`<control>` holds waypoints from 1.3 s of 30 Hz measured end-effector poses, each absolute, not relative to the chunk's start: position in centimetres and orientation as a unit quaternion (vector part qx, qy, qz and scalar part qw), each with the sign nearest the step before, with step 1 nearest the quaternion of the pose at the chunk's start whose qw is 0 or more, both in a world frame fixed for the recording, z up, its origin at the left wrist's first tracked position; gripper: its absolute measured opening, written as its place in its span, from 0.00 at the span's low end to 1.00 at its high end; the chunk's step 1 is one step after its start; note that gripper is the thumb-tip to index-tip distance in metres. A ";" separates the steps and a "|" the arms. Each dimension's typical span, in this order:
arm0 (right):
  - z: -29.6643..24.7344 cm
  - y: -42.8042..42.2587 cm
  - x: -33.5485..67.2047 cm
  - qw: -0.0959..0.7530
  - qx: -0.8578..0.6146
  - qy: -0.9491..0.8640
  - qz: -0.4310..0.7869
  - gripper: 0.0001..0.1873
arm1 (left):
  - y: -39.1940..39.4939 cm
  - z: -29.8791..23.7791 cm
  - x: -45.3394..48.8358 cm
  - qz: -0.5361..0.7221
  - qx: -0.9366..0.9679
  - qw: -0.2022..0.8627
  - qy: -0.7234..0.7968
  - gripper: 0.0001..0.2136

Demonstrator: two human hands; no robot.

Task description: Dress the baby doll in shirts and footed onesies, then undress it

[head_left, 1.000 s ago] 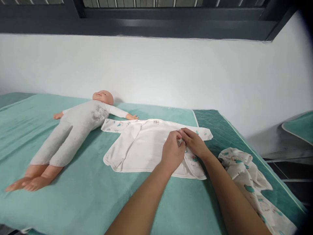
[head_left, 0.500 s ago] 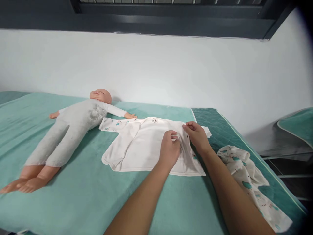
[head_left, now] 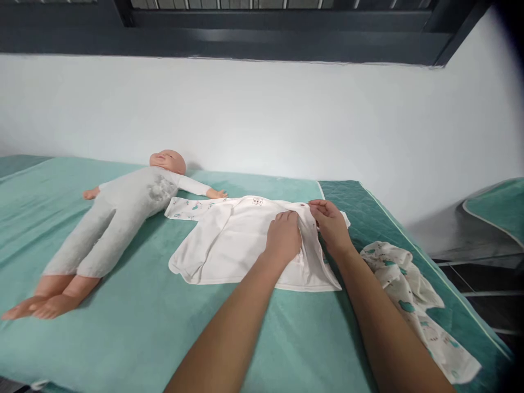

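Observation:
A white baby shirt (head_left: 241,245) lies spread open on the green bed cover, its plain inside facing up and a small printed label at the neck. One patterned sleeve reaches out to the left. My left hand (head_left: 284,234) presses curled fingers into the cloth beside the right front panel, fingertips hidden. Just right of it, my right hand (head_left: 331,225) pinches the upper edge of that panel between thumb and fingers. Part of the right sleeve shows behind my right hand. A baby doll (head_left: 131,199) in a white body lies to the left, one hand close to the left sleeve.
A crumpled garment with a green pattern (head_left: 403,284) lies beside my right forearm. The light green cover (head_left: 123,338) overlaps a darker quilted mat (head_left: 347,191). A white wall (head_left: 254,120) rises behind the bed. Green padding (head_left: 499,207) and metal bars are at the far right.
My left fingers have moved slightly up and into the cloth, where before they were raised with a fingertip showing. My right hand stays at the panel's edge. The doll has not moved.

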State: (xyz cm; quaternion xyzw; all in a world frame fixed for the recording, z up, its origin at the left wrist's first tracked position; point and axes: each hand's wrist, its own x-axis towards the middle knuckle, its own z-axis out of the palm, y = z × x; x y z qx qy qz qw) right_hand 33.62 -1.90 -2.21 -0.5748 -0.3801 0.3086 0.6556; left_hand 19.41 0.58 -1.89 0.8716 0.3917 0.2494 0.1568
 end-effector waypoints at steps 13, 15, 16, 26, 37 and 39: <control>-2.1 -2.4 33.4 0.578 -0.607 -0.473 0.272 0.15 | 4.6 -2.3 21.0 0.262 0.836 0.183 0.446 0.12; -2.0 -2.6 33.4 0.547 -0.626 -0.495 0.252 0.13 | 5.0 -2.2 20.5 0.291 0.806 0.266 0.441 0.13; -1.9 -2.7 33.4 0.534 -0.633 -0.505 0.242 0.12 | 5.0 -2.0 20.2 0.305 0.794 0.297 0.434 0.14; -1.8 -2.7 33.0 0.562 -0.584 -0.506 0.293 0.11 | 3.0 -1.2 20.2 0.404 0.694 0.459 0.381 0.17; -2.5 -2.8 33.0 0.526 -0.638 -0.541 0.153 0.11 | 5.3 -2.6 20.8 0.409 0.592 0.568 0.400 0.23; -2.7 -2.9 32.9 0.510 -0.634 -0.574 0.089 0.13 | 5.3 -2.3 21.0 0.408 0.574 0.586 0.402 0.21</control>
